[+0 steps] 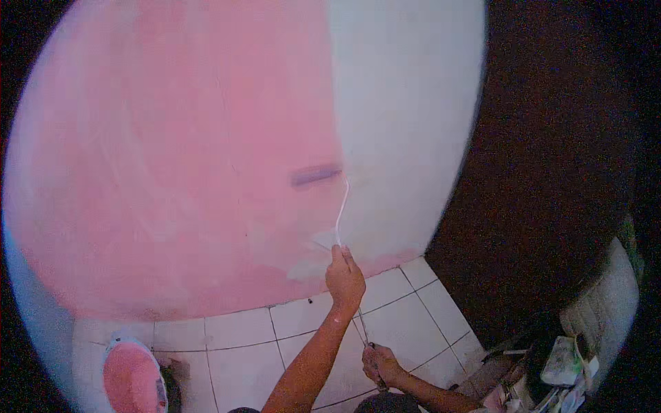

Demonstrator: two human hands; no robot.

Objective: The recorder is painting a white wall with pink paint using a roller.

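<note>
My left hand (346, 279) is wrapped round the handle of a paint roller, its arm stretched up toward the wall. The roller's sleeve (315, 175) lies against the pink painted part of the wall (179, 151), close to where pink meets white. From the sleeve a thin pale wire frame (342, 213) bends down to my fist. Lower and to the right, over the floor, my right hand (382, 365) is closed around a slim, dark handle-like thing whose kind I cannot make out. Beneath the roller, a patch near the wall's foot is unevenly covered.
A bucket of pink paint (131, 377) stands on the white floor tiles (237, 344) at the lower left. White wall (406, 103) borders the pink, and a dark area (544, 172) lies beyond it. Mixed clutter (561, 365) is piled at the lower right.
</note>
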